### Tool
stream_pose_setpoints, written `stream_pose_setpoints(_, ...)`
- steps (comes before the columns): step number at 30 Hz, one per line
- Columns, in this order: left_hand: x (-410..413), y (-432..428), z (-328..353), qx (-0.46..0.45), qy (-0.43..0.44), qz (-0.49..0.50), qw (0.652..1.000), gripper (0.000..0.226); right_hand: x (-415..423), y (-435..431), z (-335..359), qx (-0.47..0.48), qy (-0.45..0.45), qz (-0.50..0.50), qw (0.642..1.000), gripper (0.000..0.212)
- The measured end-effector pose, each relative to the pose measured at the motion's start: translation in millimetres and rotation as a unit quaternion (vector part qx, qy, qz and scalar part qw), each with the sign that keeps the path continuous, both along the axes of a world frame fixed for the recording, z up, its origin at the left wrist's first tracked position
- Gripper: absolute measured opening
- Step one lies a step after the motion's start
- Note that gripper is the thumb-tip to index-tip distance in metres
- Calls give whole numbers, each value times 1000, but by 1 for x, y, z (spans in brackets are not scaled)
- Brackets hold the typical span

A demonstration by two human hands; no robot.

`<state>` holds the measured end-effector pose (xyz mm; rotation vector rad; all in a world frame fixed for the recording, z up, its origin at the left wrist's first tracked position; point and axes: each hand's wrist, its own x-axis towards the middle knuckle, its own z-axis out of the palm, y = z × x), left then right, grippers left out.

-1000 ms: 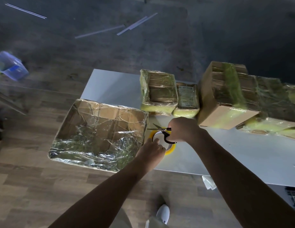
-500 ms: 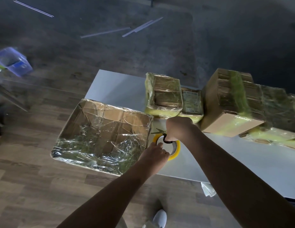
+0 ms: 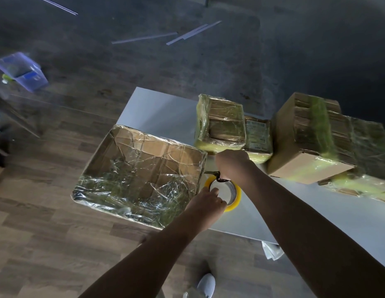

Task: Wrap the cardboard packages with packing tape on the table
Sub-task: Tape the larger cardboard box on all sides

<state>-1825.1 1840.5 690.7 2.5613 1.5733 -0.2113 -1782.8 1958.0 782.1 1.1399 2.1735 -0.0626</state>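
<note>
A wide flat cardboard package [image 3: 142, 175], covered in shiny clear tape, sits at the white table's [image 3: 161, 112] left end and overhangs its edge. Just right of it lies a yellow tape roll [image 3: 234, 192], which my left hand [image 3: 205, 204] grips at its near rim. My right hand [image 3: 232, 165] holds black-handled scissors [image 3: 217, 175] above the roll, blades pointing left at the package's side. The blades are mostly hidden. Behind stand two small taped packages [image 3: 221, 123], [image 3: 258, 134], and a larger taped stack [image 3: 316, 136] stands to the right.
Wooden floor lies left of and below the table, and a dark mat lies behind it. A clear plastic container [image 3: 21, 70] sits on the floor at far left. Thin white strips [image 3: 191, 33] lie on the mat. A white shoe [image 3: 205, 284] shows at the bottom edge.
My right hand has brought the scissors lower, towards the package's right side, over the tape roll. My left hand stays on the roll. The camera has shifted slightly.
</note>
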Motion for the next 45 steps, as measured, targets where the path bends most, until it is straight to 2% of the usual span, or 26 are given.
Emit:
stream_pose_setpoints(8,1,-1,-1,-13,27,-18,999,23,18,-7,-4,16,3,49,999,30)
stream_pose_setpoints(15,11,4,-3,-23,74,-48,996,17,70,-1,-11,-5,46,-79,996,25)
stream_pose_setpoints(21,40,10,-2,-1,79,-77,994,6,147,-23,-43,-2,68,-213,975,28)
stream_pose_setpoints(26,61,19,-13,34,48,-64,996,25,182,-39,-83,27,86,-287,954,32)
stream_pose_setpoints(31,72,23,-15,40,34,-43,998,26,188,-41,-104,65,73,-280,955,26)
stream_pose_setpoints(34,74,18,-14,43,24,-27,998,28,189,-39,-106,84,62,-240,965,25)
stream_pose_setpoints(37,74,13,-11,35,13,-26,999,32,188,-37,-105,71,63,-233,968,26)
stream_pose_setpoints(40,77,11,-11,15,4,-25,1000,34,187,-33,-100,55,86,-247,964,26)
stream_pose_setpoints(43,79,14,-17,0,-24,-11,1000,36,180,-28,-85,77,114,-237,962,26)
stream_pose_setpoints(45,74,16,-16,-1,-49,-10,999,41,165,-25,-76,79,172,-237,953,27)
